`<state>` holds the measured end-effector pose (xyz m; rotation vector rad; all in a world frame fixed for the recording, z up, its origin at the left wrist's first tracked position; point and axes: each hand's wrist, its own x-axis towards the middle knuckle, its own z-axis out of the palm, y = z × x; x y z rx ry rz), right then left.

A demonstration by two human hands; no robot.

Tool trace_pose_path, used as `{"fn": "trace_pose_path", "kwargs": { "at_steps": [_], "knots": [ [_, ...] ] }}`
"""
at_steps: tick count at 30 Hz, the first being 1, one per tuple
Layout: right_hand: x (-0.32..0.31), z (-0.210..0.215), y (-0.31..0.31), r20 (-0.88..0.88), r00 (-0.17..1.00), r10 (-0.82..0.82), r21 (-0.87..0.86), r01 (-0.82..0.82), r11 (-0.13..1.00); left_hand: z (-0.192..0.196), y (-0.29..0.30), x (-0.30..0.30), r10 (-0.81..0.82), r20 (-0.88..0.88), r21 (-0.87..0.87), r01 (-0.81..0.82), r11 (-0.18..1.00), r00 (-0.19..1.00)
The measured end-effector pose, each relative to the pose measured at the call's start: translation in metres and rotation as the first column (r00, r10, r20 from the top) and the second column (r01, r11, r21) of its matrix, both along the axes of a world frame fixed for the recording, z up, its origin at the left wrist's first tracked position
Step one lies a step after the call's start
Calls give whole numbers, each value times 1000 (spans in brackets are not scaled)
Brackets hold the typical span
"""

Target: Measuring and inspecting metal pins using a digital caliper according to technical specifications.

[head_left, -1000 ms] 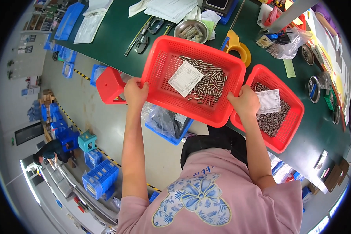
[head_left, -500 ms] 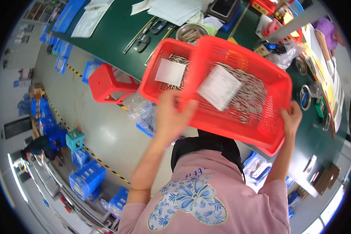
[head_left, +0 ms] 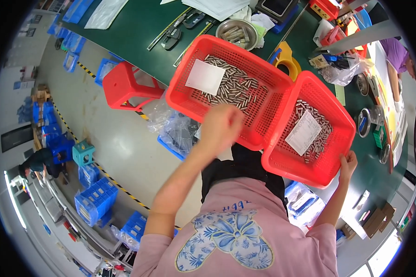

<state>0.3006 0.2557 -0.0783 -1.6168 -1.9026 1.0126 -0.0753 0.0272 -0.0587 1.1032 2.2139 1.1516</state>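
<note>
My right hand (head_left: 348,165) grips the near right corner of a red perforated plastic basket (head_left: 305,168). In it lie small metal pins (head_left: 326,134) and a white printed slip (head_left: 303,133). The basket's left side meets the right end of a second red basket (head_left: 189,104) at the table edge. More metal pins (head_left: 235,87) and a blank-looking white paper (head_left: 205,77) are in that one. My left hand (head_left: 223,127) hovers over its near rim, fingers curled and smeared by motion; whether they hold anything is hidden.
On the green table (head_left: 138,41) are a metal bowl (head_left: 252,30) of small parts, a digital caliper (head_left: 171,37), a yellow tape dispenser (head_left: 289,60) and a scale (head_left: 277,7). A red stool (head_left: 120,87) stands left. A person in purple (head_left: 395,53) works at far right.
The right basket has shifted right and toward me, uncovering more of the left basket and its pins. My left hand has moved right, its fingers curling in. My right hand has come lower.
</note>
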Motion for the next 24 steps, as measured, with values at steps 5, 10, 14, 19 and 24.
{"fn": "trace_pose_path", "kwargs": {
  "at_steps": [5, 10, 14, 19, 24],
  "knots": [
    [-6, -8, -8, -35, 997, -73, -68, 70, 995, -47, 15, -60, -25, -405, -282, -99, 954, 914],
    [1, -16, -12, -125, 956, -267, -193, 240, 951, -63, 37, -65, -215, -482, -411, -2, 912, 850],
    [15, -16, -14, 86, 940, -331, -166, 341, 925, -66, 48, -65, -296, -541, -543, -57, 838, 787],
    [31, -13, -22, 128, 913, -387, -98, 400, 911, -71, 54, -65, -378, -594, -583, -57, 810, 710],
    [42, -5, -24, 166, 904, -395, -45, 407, 912, -72, 58, -67, -492, -614, -600, 40, 799, 617]
  ]
}}
